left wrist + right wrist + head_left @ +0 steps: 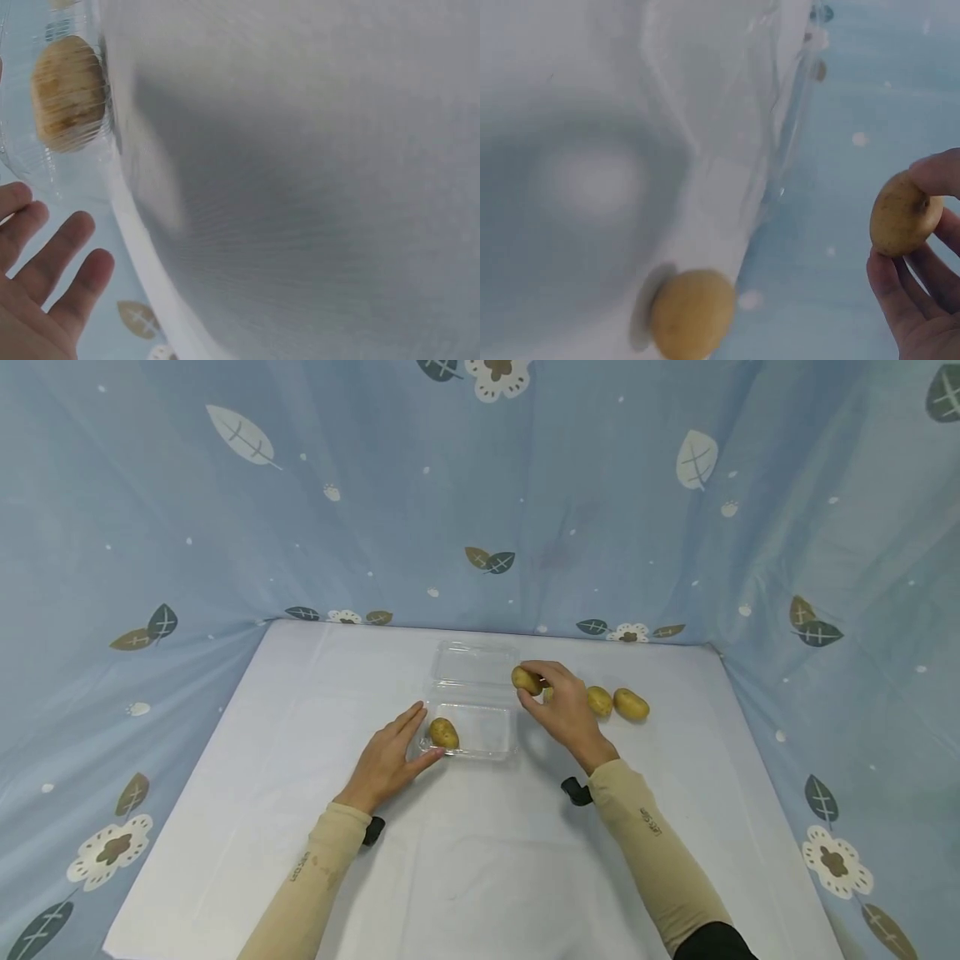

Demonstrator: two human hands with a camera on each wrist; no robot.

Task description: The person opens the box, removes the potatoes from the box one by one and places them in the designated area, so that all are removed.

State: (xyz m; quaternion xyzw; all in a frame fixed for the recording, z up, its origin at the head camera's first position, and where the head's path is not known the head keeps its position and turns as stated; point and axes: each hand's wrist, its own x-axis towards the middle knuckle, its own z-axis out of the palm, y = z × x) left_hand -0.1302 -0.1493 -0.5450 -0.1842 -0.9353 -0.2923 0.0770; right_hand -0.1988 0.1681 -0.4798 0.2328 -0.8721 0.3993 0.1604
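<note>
A clear plastic clamshell box (480, 752) lies opened flat on the white table, its lid (476, 664) folded back toward the curtain. One potato (444, 733) sits at the left end of its base. My left hand (390, 760) is at the box's left side, fingers straight, with the thumb near the front rim. Raised to the right of the lid, my right hand (562, 702) pinches a potato (904, 215) between thumb and fingers. Another potato (693, 315) lies on the table below that hand, mostly hidden by it in the head view.
Two more potatoes, one (598, 702) beside the right hand and one (631, 705) farther right, rest on the white tabletop (510, 877). A blue leaf-patterned curtain (585, 510) surrounds the table at the back and sides.
</note>
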